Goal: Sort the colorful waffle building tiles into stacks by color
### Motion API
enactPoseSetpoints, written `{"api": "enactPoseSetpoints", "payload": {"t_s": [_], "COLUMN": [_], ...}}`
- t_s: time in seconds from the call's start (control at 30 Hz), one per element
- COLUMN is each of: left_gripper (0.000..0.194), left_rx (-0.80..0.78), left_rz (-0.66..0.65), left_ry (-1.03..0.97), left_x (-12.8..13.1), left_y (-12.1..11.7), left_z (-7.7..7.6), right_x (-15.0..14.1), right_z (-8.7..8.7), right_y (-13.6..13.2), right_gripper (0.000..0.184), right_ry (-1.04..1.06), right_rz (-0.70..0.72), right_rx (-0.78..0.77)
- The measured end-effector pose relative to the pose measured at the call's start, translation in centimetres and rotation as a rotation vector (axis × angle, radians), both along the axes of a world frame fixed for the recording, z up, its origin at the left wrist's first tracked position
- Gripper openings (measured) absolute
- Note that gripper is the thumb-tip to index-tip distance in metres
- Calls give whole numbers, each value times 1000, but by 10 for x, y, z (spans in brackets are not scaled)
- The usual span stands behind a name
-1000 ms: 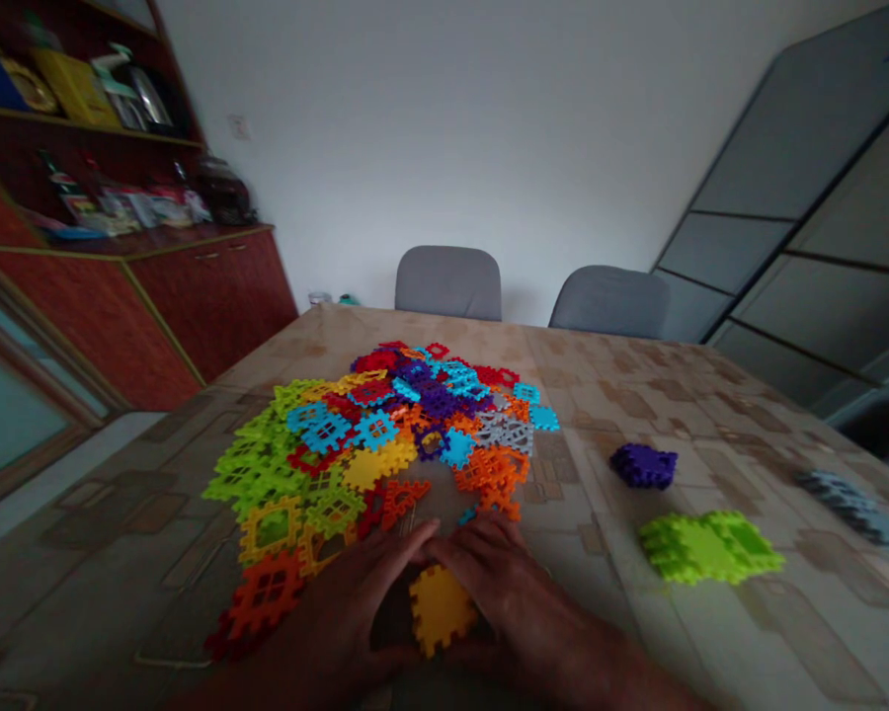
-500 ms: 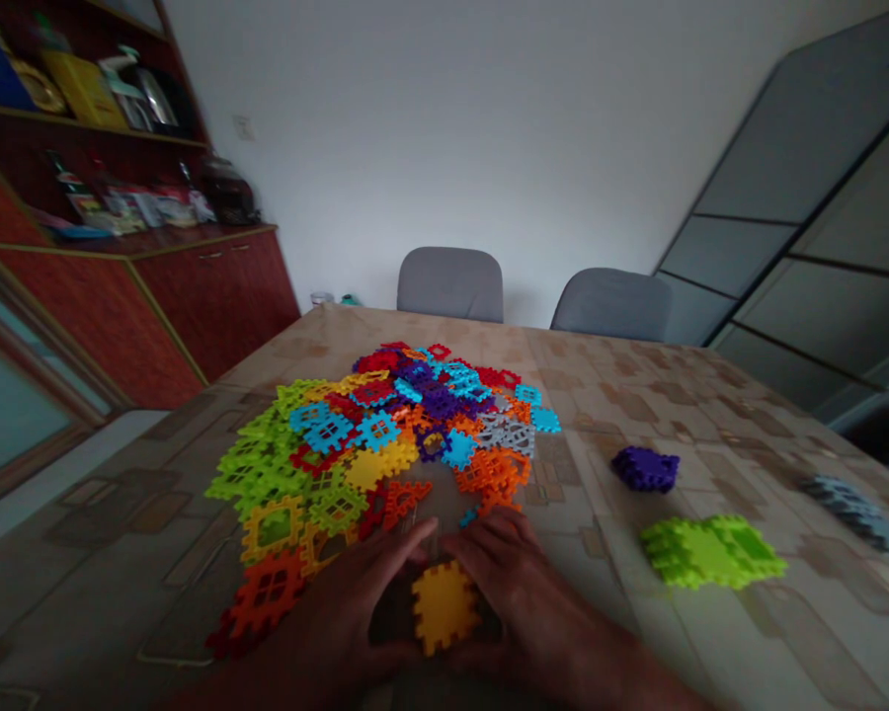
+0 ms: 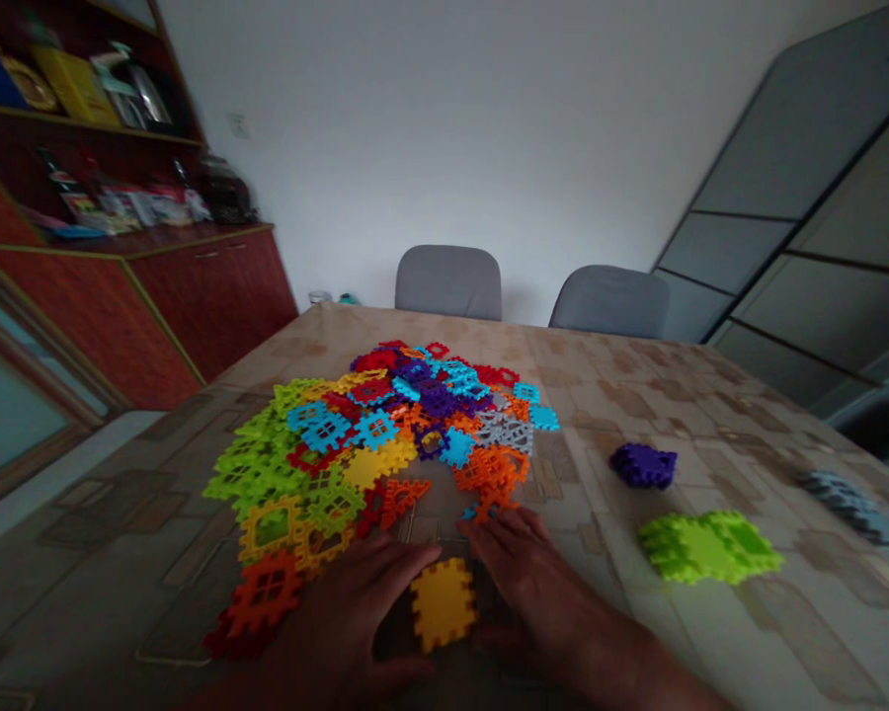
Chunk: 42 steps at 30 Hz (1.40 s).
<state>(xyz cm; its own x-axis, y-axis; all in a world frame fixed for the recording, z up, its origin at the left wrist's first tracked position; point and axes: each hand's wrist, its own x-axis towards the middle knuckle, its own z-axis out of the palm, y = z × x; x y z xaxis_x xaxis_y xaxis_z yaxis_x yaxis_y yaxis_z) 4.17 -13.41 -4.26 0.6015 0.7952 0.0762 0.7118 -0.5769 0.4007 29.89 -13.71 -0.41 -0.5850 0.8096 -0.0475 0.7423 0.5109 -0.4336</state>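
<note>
Head view: yellow toothed square [image 3: 443, 604] between the spread fingers of both hands.
Ahead of the fingertips, a mixed heap [image 3: 436, 398] crowds the table [image 3: 585, 632], its orange pieces [image 3: 493, 472] just beyond the right fingers; well to their right sit purple [image 3: 643, 464] and lime-green [image 3: 703, 548] stacks. Left hand [image 3: 356, 602] and right hand [image 3: 544, 592] curve inward around the square, thumbs parted from fingers; whether either touches it, I cannot tell.
</note>
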Motion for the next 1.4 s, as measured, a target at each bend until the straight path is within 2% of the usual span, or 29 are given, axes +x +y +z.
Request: {"api": "enactPoseSetpoints", "payload": {"t_s": [0.27,0.37,0.47,0.6,0.7,0.8,0.93,1.13,1.4], "left_gripper": [73,79,81,45,33,20,17,21,23], "left_rx": [69,52,27,-6,-47,-102,-103,-79,-40], "left_rz": [-47,-36,30,91,68,17,5,-10,-27], "left_ry": [-51,-83,-83,-146,-199,-166,-173,-196,-185], "left_x": [1,-2,-6,-12,-12,-9,-6,-7,-7], "left_y": [0,0,2,11,16,16,15,17,15], "left_z": [-9,-11,0,24,33,31,25,21,18], "right_x": [-5,-2,-3,-12,-19,-23,-25,-28,-17], "right_z": [-5,-3,3,6,4,3,6,10,19], "right_y": [-1,-1,-1,2,2,3,5,12,8], "right_gripper": [85,85,79,77,75,62,49,51,56], "right_ry": [44,56,89,99,83,45,4,-84,-27], "right_rz": [37,31,17,65,84,84,113,200,212], "right_rx": [-8,-1,0,-33,-40,-32,-3,2,-59]}}
